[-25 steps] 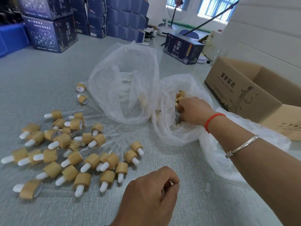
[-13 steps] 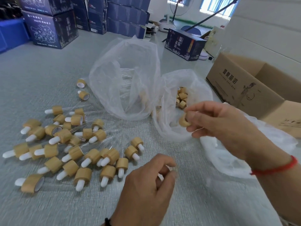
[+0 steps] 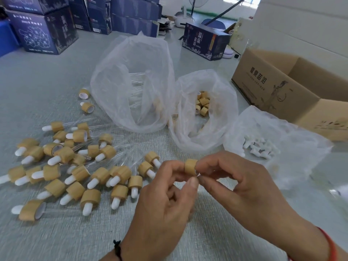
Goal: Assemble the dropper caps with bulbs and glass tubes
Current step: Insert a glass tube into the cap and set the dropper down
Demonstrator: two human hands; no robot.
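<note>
Head view looks down on my two hands meeting over the grey table (image 3: pixel 37 81). Between them is one bamboo cap (image 3: pixel 191 167), lifted off the table, near the front edge of the cap bag. My right hand (image 3: pixel 243 187) pinches its right side with curled fingers; my left hand (image 3: pixel 165 202) has thumb and forefinger curled round its left side and underside. Whether a bulb is tucked inside my left fingers I cannot tell. To the left lies a pile of finished droppers (image 3: pixel 71 166), bamboo collars with white bulbs and clear glass tubes, spread flat on the table. Behind my hands sit three thin plastic bags: the tube bag (image 3: pixel 131 81) at left holding glass tubes, the cap bag (image 3: pixel 203 112) in the middle with loose caps, and the bulb bag (image 3: pixel 273 140) at right with white bulbs. An open carton (image 3: pixel 273 85) stands beyond that bag.
</note>
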